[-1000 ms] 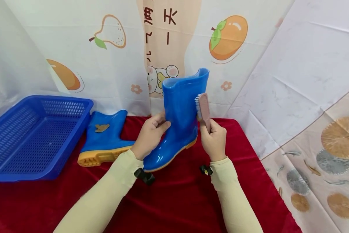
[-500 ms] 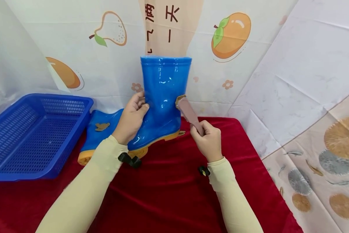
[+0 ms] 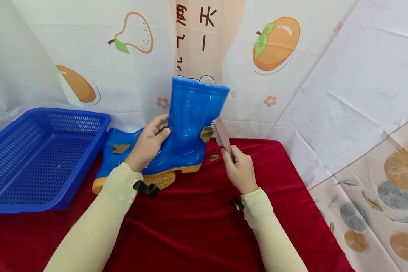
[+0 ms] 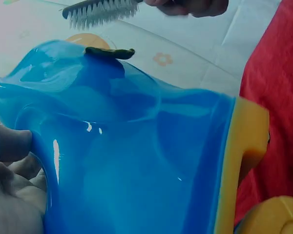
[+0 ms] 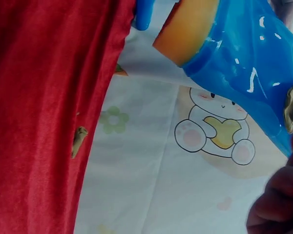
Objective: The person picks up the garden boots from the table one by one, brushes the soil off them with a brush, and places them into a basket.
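My left hand (image 3: 149, 139) grips the shaft of a blue rain boot (image 3: 190, 113) with a yellow sole, thumb on the near side. The boot leans slightly, its toe overlapping a second blue boot (image 3: 106, 160) lying behind. On the back of its shaft sits a brown mud patch (image 3: 206, 134). My right hand (image 3: 241, 170) holds a pink scrubbing brush (image 3: 223, 134) by the handle, white bristles toward that patch. In the left wrist view, a gap shows between the brush (image 4: 103, 12) and the mud (image 4: 110, 52).
Another mud patch (image 3: 121, 148) sticks to the lying boot. A small mud piece (image 3: 214, 157) lies on the red cloth (image 3: 197, 226) near the back edge. The blue plastic basket (image 3: 62, 189) stands at the left. A printed curtain (image 3: 244, 98) hangs behind.
The held boot has shifted left and turned, bringing its mud patch into view. The brush met the patch half a second ago and now stands slightly right of it, tilted more upright.
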Demonstrator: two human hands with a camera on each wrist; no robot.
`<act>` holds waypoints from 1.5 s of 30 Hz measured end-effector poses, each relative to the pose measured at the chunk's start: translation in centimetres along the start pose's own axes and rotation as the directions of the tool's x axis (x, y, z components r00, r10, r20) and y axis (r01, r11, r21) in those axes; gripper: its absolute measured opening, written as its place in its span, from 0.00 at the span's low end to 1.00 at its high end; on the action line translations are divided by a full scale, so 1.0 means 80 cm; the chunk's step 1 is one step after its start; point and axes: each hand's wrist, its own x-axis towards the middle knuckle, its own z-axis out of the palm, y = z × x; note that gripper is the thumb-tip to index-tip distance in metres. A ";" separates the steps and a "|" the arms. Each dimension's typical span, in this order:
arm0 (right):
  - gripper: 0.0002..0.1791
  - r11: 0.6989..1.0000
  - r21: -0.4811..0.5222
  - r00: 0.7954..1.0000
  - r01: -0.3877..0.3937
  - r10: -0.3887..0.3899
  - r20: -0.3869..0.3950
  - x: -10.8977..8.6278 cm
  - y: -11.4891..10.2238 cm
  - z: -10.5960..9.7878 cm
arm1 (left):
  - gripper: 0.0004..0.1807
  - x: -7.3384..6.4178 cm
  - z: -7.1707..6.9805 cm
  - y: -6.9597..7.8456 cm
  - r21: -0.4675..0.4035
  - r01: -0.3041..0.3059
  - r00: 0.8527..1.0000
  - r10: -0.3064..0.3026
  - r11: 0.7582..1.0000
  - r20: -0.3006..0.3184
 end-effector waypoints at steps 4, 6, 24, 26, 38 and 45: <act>0.14 0.998 -0.062 0.998 -0.026 0.030 0.059 -0.002 0.002 0.003 | 0.27 -0.002 0.009 -0.007 0.078 -0.038 0.999 0.036 0.996 0.026; 0.12 0.996 -0.088 0.996 -0.034 0.040 0.074 -0.003 0.003 0.004 | 0.30 -0.004 0.017 -0.007 0.151 -0.049 0.998 0.043 0.987 0.041; 0.09 0.996 -0.063 0.990 -0.062 0.069 0.123 -0.005 0.001 0.015 | 0.26 -0.023 0.040 -0.005 0.385 -0.024 0.964 0.123 0.923 -0.235; 0.08 0.997 -0.034 0.991 -0.068 0.071 0.109 -0.006 0.000 0.016 | 0.25 -0.022 0.038 -0.005 0.363 -0.059 0.945 0.169 0.930 -0.279; 0.09 0.991 0.112 0.996 0.078 -0.074 -0.047 -0.010 -0.002 0.013 | 0.24 -0.021 0.028 -0.003 0.275 -0.225 0.853 0.326 0.935 -0.409; 0.06 0.995 0.078 0.998 0.058 -0.055 -0.036 -0.010 -0.005 0.020 | 0.23 -0.018 0.025 -0.012 0.355 -0.110 0.870 0.262 0.928 -0.417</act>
